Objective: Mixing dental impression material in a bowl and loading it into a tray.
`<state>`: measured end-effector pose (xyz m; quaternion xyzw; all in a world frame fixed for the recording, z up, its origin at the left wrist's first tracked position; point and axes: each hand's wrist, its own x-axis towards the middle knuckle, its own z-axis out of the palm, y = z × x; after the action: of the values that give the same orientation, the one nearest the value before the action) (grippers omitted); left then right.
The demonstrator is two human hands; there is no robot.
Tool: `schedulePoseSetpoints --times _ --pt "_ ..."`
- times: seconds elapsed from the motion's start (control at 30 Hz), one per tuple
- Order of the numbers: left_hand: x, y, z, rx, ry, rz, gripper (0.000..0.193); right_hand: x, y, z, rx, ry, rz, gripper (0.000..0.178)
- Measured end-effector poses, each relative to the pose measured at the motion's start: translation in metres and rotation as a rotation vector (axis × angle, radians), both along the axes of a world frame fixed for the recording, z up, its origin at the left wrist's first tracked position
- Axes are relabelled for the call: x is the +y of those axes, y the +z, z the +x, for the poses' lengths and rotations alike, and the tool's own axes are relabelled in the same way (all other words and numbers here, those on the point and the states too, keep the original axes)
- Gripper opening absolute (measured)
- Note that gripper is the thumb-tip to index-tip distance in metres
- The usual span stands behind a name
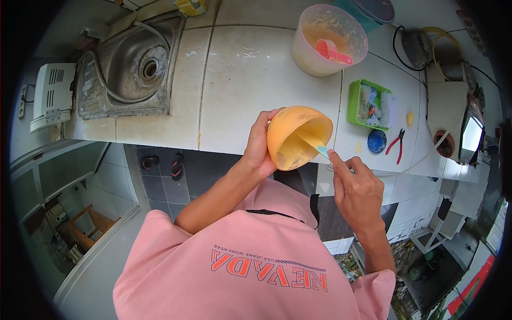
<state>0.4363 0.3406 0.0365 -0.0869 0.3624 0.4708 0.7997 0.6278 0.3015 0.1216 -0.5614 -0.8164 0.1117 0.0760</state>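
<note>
From the head view, the left hand (260, 146) is wrapped around a tilted orange bowl (296, 136) held just off the counter (250, 90) edge — the right hand (354, 186) pinches a pale spatula (319, 148), scraping inside. Yellow batter coats the walls; most looks already gone. Behind, a translucent tub (329, 40) holds batter and a pink scoop (330, 52); right, a green basket (356, 101) of small white packets.
</note>
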Motion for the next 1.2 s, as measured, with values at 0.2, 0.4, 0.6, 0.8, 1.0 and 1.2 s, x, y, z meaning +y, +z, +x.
schedulePoseSetpoints --times 0.2,0.4,0.6,0.8,1.0,1.2 --pt "0.004 0.002 -0.001 -0.070 -0.005 -0.061 0.042 -0.013 -0.002 -0.001 0.203 0.003 -0.288 0.032" --pt "0.006 -0.006 0.001 -0.095 0.015 -0.084 0.042 -0.023 -0.003 -0.007 0.402 -0.114 -0.376 0.026" --pt "0.005 -0.001 0.003 -0.020 -0.008 -0.062 0.041 -0.021 -0.008 -0.004 0.352 -0.084 -0.310 0.028" --pt "0.007 0.003 -0.001 -0.047 -0.050 -0.069 0.030 -0.025 -0.013 -0.005 0.219 0.025 -0.122 0.033" --pt "0.006 0.007 -0.004 -0.037 -0.083 -0.065 0.038 -0.032 -0.010 -0.001 0.249 -0.006 -0.140 0.037" --pt "0.003 0.005 -0.002 -0.019 -0.079 -0.069 0.036 -0.034 -0.019 -0.001 0.188 0.067 -0.086 0.038"
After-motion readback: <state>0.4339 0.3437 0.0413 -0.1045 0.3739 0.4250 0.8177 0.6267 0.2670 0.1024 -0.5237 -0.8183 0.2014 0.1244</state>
